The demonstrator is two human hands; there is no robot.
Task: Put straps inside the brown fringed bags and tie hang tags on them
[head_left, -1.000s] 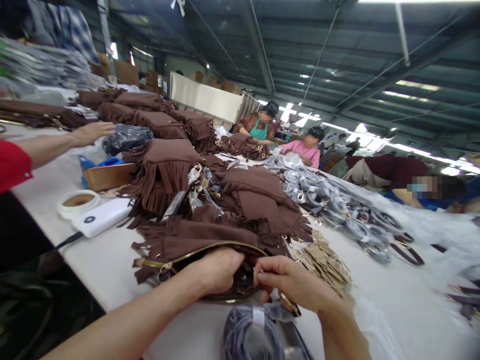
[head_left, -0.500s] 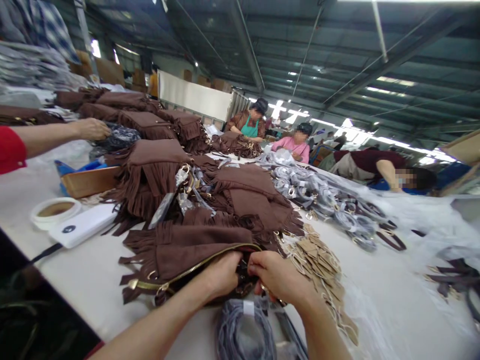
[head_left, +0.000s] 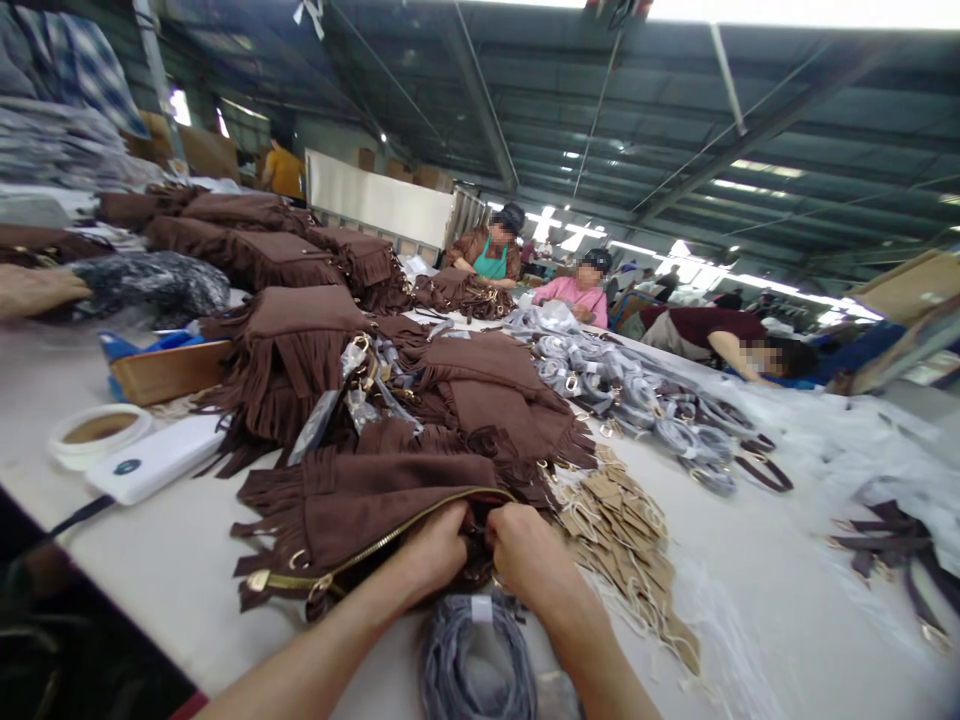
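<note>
A brown fringed bag [head_left: 405, 480] lies in front of me with its gold zipper [head_left: 382, 542] undone. Inside the opening, near its right end, the curled fingers of my left hand [head_left: 441, 548] are partly hidden by the bag. My right hand [head_left: 529, 555] is closed at the same end, knuckles up, close beside the left. What the fingertips of either hand pinch is hidden. Just below my hands sits a coiled grey strap wrapped in plastic [head_left: 435, 660] with a white label.
More brown fringed bags [head_left: 300, 310] are piled ahead. Tan tags with strings [head_left: 619, 525] and wrapped straps [head_left: 630, 380] lie to the right. A tape roll [head_left: 67, 455] and a white device [head_left: 154, 462] are left. A co-worker's hand [head_left: 37, 292] holds a dark plastic bundle [head_left: 157, 287].
My right hand has turned slightly and its fingers are tucked further in beside the left. The co-worker's hand has moved left, pulling the dark plastic bundle along. The view has shifted a little.
</note>
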